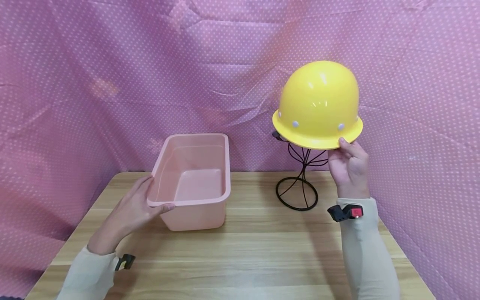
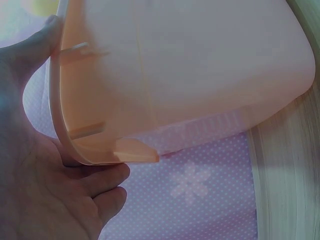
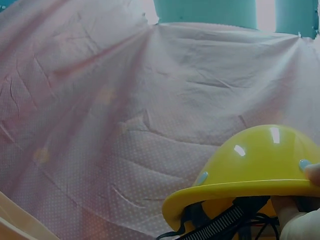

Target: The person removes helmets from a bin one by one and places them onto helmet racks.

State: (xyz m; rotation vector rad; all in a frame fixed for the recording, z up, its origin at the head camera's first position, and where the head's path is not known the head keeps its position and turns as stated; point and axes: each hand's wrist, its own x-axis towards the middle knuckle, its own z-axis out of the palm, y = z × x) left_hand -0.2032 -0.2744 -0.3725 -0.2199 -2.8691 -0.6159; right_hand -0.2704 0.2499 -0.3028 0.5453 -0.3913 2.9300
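A yellow hard hat (image 1: 318,98) is at the right, its brim gripped by my right hand (image 1: 349,168) with the thumb on top and the fingers underneath. Directly below the hat stands a black wire stand (image 1: 304,163) with a round base. In the right wrist view, the hat's black inner straps (image 3: 220,225) show under the brim. My left hand (image 1: 133,212) holds the near left corner of a pink plastic tub (image 1: 195,214), whose inside is bare. The left wrist view shows the tub's outer wall (image 2: 210,60) and fingers at its rim.
Both the tub and the stand are on a wooden table (image 1: 258,258). Behind and on both sides hangs a pink-purple dotted cloth (image 1: 232,83), close to the table's back edge. Wrist cameras sit on both of my sleeves.
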